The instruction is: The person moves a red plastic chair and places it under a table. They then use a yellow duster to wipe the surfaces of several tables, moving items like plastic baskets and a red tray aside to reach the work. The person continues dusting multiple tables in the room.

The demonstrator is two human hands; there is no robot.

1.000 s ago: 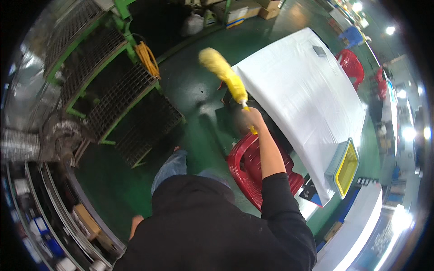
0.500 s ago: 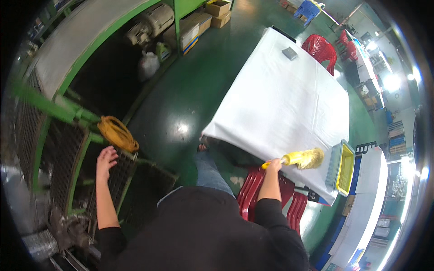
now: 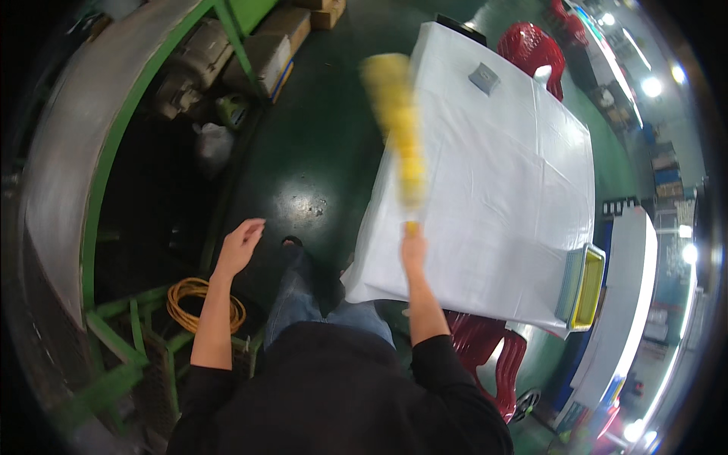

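Observation:
My right hand [image 3: 414, 246] is closed round the short handle of a yellow duster [image 3: 406, 144]. Its fluffy head is smeared by motion and points away from me, over the left edge of the table with a white cloth [image 3: 470, 197]. To the left, my left hand [image 3: 244, 236] hangs in the air above the green floor, fingers loosely bent and nothing in them. A coil of orange hose or cable [image 3: 199, 311] lies by my left forearm, on a green metal frame.
A small grey box [image 3: 484, 78] lies on the cloth's far part. Yellow and blue-grey trays [image 3: 588, 292] stand stacked at its right corner. Red plastic chairs [image 3: 481, 345] are at the near side, another red chair [image 3: 531, 49] beyond. A green-framed bench [image 3: 83, 136] runs along the left.
The duster has swung from the table's near right to its left edge, now pointing away from me. My left hand has moved right and forward. I have stepped or turned, shifting the view.

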